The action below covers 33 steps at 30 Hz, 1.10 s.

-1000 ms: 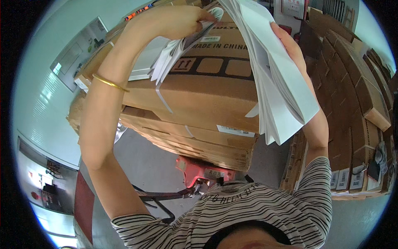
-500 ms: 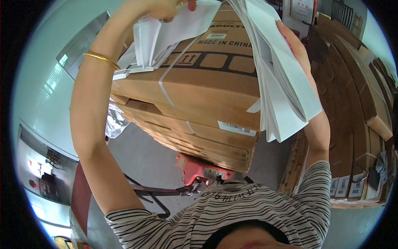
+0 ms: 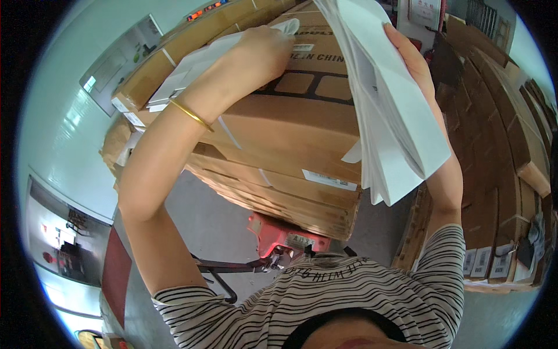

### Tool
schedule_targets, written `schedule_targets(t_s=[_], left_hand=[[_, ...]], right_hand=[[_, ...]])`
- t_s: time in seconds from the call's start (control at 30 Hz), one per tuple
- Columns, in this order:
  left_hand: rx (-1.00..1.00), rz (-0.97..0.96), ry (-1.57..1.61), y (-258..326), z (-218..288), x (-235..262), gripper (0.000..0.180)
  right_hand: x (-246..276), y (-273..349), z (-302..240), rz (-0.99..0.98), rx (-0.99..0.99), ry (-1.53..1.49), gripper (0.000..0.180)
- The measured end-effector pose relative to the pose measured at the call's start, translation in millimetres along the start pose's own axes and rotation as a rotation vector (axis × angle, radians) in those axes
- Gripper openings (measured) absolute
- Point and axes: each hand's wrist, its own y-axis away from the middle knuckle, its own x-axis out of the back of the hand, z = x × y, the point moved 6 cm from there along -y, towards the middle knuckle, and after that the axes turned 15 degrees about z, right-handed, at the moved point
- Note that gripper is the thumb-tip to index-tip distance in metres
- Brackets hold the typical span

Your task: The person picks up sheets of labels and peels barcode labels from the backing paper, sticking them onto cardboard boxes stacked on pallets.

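Note:
My left hand (image 3: 264, 49) is raised high and closed on a few white sheets (image 3: 192, 64) that lie over the top of a stack of brown cardboard boxes (image 3: 290, 134). A gold bangle (image 3: 190, 114) rings that wrist. My right hand (image 3: 407, 55) is also raised, its fingers behind a thick sheaf of white paper (image 3: 389, 116) that hangs down in front of the boxes. My striped shirt (image 3: 325, 302) fills the lower edge.
A red pallet jack (image 3: 279, 235) with a black handle stands under the box stack on a grey floor. More stacked brown cartons (image 3: 500, 174) with white labels fill the right side. A pale wall with a poster (image 3: 116, 64) is at left.
My left hand has swung back to the right and lower, laying its sheets across the top boxes. The right hand still holds the sheaf in the same place.

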Motion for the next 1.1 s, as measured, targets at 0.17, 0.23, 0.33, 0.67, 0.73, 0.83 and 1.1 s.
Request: schedule_targets(t_s=[0.17,0.23,0.33,0.67,0.73,0.83,1.1], left_hand=[[0.021,-0.089,-0.040,-0.2,-6.8,-14.4,0.029],[0.115,-0.046,0.120,3.3,-25.0,-9.5,0.045],[0.209,0.391,0.952,-1.8,-33.9,30.9,0.064],[0.235,0.398,2.049,9.9,41.5,83.2,0.123],[0.088,0.332,2.102,17.1,61.8,96.8,0.102],[-0.024,0.349,2.135,23.9,91.0,103.0,0.101],[0.104,0.143,2.203,38.4,171.1,116.6,0.080]], right_hand=[[9.1,-12.2,3.5,-0.045,0.038,0.058,0.040],[2.4,-8.9,-1.0,-0.027,0.131,0.045,0.040],[-5.0,1.9,-6.4,-0.038,0.045,-0.017,0.040],[-6.8,90.2,-38.7,-0.201,-0.058,0.102,0.045],[13.5,90.7,-24.7,-0.285,-0.096,0.083,0.045],[31.7,108.7,-14.3,-0.434,-0.185,0.030,0.046],[130.6,201.3,15.3,-0.194,-0.217,-0.093,0.069]])
